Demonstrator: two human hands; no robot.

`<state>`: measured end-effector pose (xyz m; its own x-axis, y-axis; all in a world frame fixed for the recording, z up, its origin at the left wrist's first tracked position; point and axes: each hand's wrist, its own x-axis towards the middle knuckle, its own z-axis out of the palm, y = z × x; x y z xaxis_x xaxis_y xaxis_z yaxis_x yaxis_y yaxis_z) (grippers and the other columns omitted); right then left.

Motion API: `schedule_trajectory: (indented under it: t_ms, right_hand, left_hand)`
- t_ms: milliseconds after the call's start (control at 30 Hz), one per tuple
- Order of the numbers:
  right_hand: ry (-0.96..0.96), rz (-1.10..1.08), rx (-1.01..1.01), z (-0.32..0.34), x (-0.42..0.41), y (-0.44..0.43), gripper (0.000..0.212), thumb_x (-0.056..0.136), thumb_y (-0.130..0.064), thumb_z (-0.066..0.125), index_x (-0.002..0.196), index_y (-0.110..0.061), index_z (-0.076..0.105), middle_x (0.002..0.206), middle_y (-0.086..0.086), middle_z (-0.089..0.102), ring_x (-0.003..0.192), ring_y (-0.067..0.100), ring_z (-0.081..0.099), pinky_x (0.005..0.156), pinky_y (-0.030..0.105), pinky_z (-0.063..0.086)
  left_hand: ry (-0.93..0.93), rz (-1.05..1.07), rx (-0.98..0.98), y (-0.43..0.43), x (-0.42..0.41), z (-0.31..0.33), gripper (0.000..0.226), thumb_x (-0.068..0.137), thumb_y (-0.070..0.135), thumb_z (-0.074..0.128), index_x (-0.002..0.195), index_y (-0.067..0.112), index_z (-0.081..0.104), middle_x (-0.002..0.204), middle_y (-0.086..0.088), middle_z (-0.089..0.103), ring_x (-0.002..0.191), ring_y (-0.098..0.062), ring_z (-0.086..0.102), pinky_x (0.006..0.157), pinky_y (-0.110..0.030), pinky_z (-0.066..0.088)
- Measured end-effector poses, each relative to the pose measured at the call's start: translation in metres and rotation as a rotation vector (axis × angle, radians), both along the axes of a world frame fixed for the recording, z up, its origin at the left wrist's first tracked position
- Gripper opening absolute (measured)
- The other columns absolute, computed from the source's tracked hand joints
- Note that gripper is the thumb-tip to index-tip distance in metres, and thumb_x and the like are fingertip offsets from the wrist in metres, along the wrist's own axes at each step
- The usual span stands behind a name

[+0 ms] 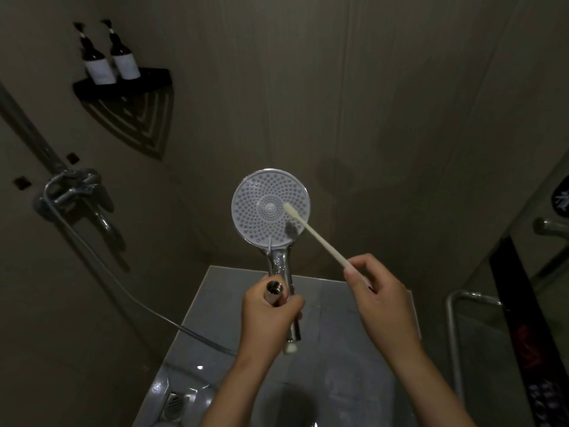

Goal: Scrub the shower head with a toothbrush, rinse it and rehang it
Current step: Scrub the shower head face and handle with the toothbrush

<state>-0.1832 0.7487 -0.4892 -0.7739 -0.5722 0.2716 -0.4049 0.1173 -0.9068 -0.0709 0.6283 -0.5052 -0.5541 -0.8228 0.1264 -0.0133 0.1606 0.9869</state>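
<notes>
Overhead, a grey tiled shower floor [332,334] is filling the lower middle of the view, with a slotted metal floor drain [175,402] sitting near its near-left corner. A black triangular corner shelf [152,76] is hanging high on the left wall and is carrying two dark pump bottles with white labels [98,66], standing upright and just beside each other; their contents cannot be made out. Below the shelf, a chrome wall mixer valve [75,192] is feeding a grey flexible hose [123,288], which is running down towards the floor and passing out of sight behind the left forearm.

The round chrome shower head with a white nozzle face [264,208] is being held upright in mid-air above the floor, well apart from the wall, with its face turned towards the camera. The left hand [268,315] is gripping its chrome handle in a closed fist, fingers wrapped round it, with the white handle end protruding below. The right hand [378,294] is reaching in from the right, with its thumb and curled fingers pinching the rear end of a slim cream plastic toothbrush [320,240]. The toothbrush is slanting up and to the left, and its bristle end is touching the nozzle face just right of centre. A short chrome threaded fitting [272,291] is showing at the top of the left fist, beside the handle; what it joins is hidden.
</notes>
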Motion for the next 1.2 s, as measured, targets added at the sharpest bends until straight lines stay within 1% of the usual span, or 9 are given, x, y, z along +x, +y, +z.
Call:
schedule_trajectory:
  t_ms: [67,167,400,533,667,767,833,967,1200]
  right_hand:
    - [-0.013,0.029,0.016,-0.001,0.006,-0.004,0.01,0.091,-0.026,0.056,0.081,-0.025,0.058,0.068,0.005,0.056,0.059,0.015,0.051,0.056,0.036,0.045]
    - [-0.005,0.02,0.081,-0.003,0.004,-0.003,0.011,0.092,-0.03,0.053,0.081,-0.027,0.057,0.068,0.002,0.058,0.065,0.018,0.056,0.061,0.045,0.048]
    - [-0.008,-0.011,0.142,-0.009,-0.003,0.002,0.014,0.091,-0.032,0.051,0.078,-0.028,0.056,0.066,0.001,0.057,0.065,0.019,0.055,0.062,0.047,0.048]
    - [-0.02,-0.001,0.145,-0.009,-0.003,0.004,0.016,0.092,-0.03,0.052,0.077,-0.027,0.056,0.064,0.002,0.056,0.062,0.018,0.053,0.059,0.046,0.047]
    - [-0.035,0.045,0.089,-0.003,-0.002,0.004,0.016,0.093,-0.028,0.052,0.078,-0.025,0.058,0.066,0.004,0.054,0.062,0.019,0.051,0.058,0.043,0.045]
    - [-0.028,0.058,0.069,0.001,-0.001,0.001,0.015,0.093,-0.028,0.052,0.081,-0.024,0.058,0.068,0.007,0.054,0.064,0.023,0.052,0.058,0.044,0.045]
    - [-0.023,0.059,0.097,0.001,0.001,-0.001,0.015,0.093,-0.03,0.052,0.082,-0.024,0.059,0.068,0.007,0.056,0.065,0.023,0.055,0.06,0.045,0.047]
    - [-0.024,0.002,0.165,-0.006,0.001,0.0,0.016,0.094,-0.032,0.049,0.082,-0.026,0.057,0.068,0.006,0.06,0.067,0.025,0.058,0.063,0.05,0.049]
    - [-0.029,-0.045,0.191,-0.01,0.001,0.005,0.016,0.095,-0.035,0.047,0.084,-0.03,0.058,0.065,0.002,0.06,0.062,0.02,0.059,0.058,0.05,0.05]
  left_hand:
    - [-0.003,-0.011,0.01,0.003,-0.001,-0.001,0.047,0.067,-0.016,0.062,0.045,0.022,0.044,0.061,-0.022,0.052,0.051,-0.026,0.052,0.049,-0.026,0.049]
    - [0.008,-0.013,0.009,0.005,-0.002,-0.001,0.048,0.066,-0.016,0.062,0.045,0.023,0.045,0.056,-0.011,0.049,0.05,-0.023,0.052,0.048,-0.026,0.049]
    - [0.032,0.058,0.005,-0.005,0.004,0.0,0.049,0.068,-0.017,0.061,0.045,0.022,0.043,0.049,-0.004,0.043,0.051,-0.027,0.051,0.046,-0.025,0.045]
    - [0.033,0.066,-0.016,-0.011,0.005,0.0,0.049,0.068,-0.017,0.062,0.046,0.021,0.041,0.047,-0.003,0.041,0.049,-0.023,0.049,0.047,-0.027,0.046]
    - [0.023,0.043,-0.018,-0.01,0.005,0.001,0.048,0.069,-0.016,0.062,0.046,0.021,0.042,0.056,-0.02,0.047,0.052,-0.025,0.051,0.049,-0.028,0.048]
    - [-0.005,0.021,-0.021,-0.006,0.003,-0.001,0.048,0.069,-0.015,0.062,0.045,0.024,0.047,0.05,-0.003,0.048,0.051,-0.024,0.053,0.049,-0.024,0.048]
    - [-0.023,0.012,-0.03,-0.001,0.0,-0.001,0.047,0.068,-0.015,0.062,0.046,0.024,0.047,0.049,0.0,0.047,0.051,-0.022,0.053,0.049,-0.021,0.047]
    - [-0.006,0.013,-0.034,0.004,-0.001,-0.002,0.043,0.066,-0.012,0.062,0.046,0.021,0.043,0.055,-0.016,0.047,0.051,-0.02,0.051,0.049,-0.026,0.048]
    - [0.016,0.05,-0.024,-0.006,0.004,-0.003,0.049,0.067,-0.017,0.06,0.045,0.023,0.042,0.049,0.002,0.044,0.05,-0.025,0.052,0.047,-0.023,0.046]
